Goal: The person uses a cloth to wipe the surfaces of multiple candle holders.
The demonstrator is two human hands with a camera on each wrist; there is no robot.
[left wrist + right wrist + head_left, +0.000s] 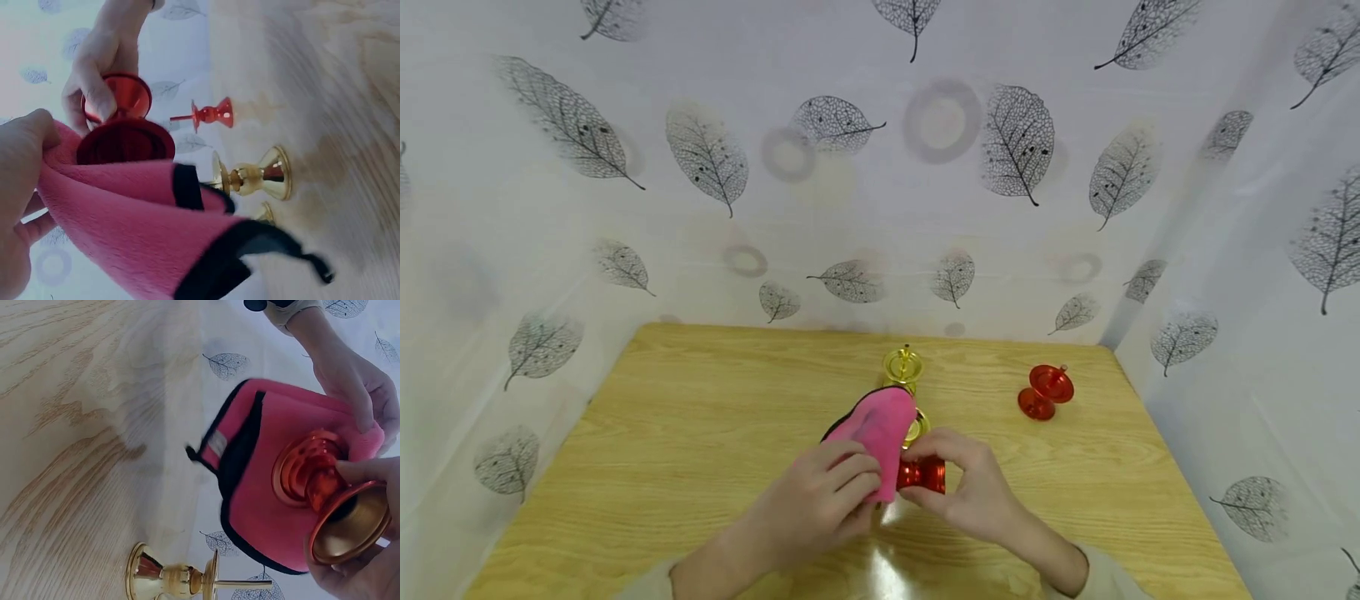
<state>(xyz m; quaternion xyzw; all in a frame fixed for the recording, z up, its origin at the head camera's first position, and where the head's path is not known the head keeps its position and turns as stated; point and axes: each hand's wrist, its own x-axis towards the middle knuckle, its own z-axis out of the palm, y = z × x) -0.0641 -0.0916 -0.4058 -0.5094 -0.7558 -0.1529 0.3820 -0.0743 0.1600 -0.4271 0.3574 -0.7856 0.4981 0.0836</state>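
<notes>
My left hand (pixel 820 500) grips a pink cloth (pixel 880 421) with black edging, its loose end hanging down in the left wrist view. With fingers and thumb, my right hand (pixel 977 492) holds a red metallic candle holder (pixel 929 475) on its side. Its flared base (pixel 353 525) faces the right wrist camera, showing a gold-coloured hollow. The dish end (pixel 128 140) lies against the cloth, which partly covers it. Just beyond the hands stand two gold candle holders, the farther one (pixel 902 365) upright with a spike, the nearer one (pixel 917 427) partly hidden by the cloth.
Another red candle holder (pixel 1051 385) stands at the right rear of the light wooden table (pixel 700 417). A pale curtain (pixel 880 208) with a leaf print hangs behind the table and along both sides.
</notes>
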